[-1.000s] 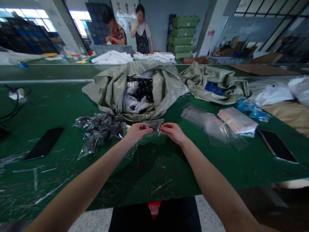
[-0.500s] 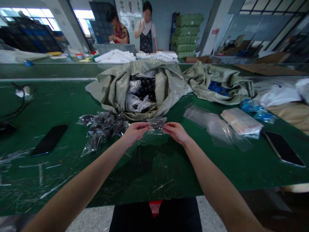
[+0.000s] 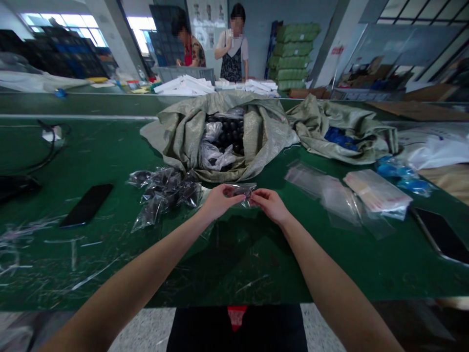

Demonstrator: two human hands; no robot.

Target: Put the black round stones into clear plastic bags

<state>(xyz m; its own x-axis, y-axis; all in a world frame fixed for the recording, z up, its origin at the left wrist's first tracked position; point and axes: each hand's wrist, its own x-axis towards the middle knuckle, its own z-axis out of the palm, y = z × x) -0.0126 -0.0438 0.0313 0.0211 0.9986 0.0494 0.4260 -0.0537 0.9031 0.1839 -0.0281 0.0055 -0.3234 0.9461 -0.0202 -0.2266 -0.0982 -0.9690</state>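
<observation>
Between my two hands is a small clear plastic bag [image 3: 245, 187] with something dark in it. My left hand [image 3: 221, 199] is closed on the bag, its thumb lying across toward the right edge. My right hand [image 3: 270, 203] pinches the bag's right end. Left of my hands lies a pile of clear bags with dark items [image 3: 166, 188]. Beyond them a woven sack [image 3: 176, 132] stands open, with black round pieces [image 3: 231, 134] and crumpled plastic inside. To the right, flat clear bags [image 3: 330, 193] lie fanned out beside a thicker stack of bags [image 3: 377, 190].
A black phone [image 3: 87, 205] lies at left, another phone [image 3: 443, 234] at right. A second sack [image 3: 370, 137] holds blue pieces, with blue bagged items [image 3: 406, 176] near it. Cables [image 3: 47, 151] lie far left. Two people [image 3: 236, 49] stand across the table, behind white boxes [image 3: 186, 85].
My left hand has slid right along the bag, its thumb now close to my right fingers. The bag's shape is more folded. The whole view has shifted slightly.
</observation>
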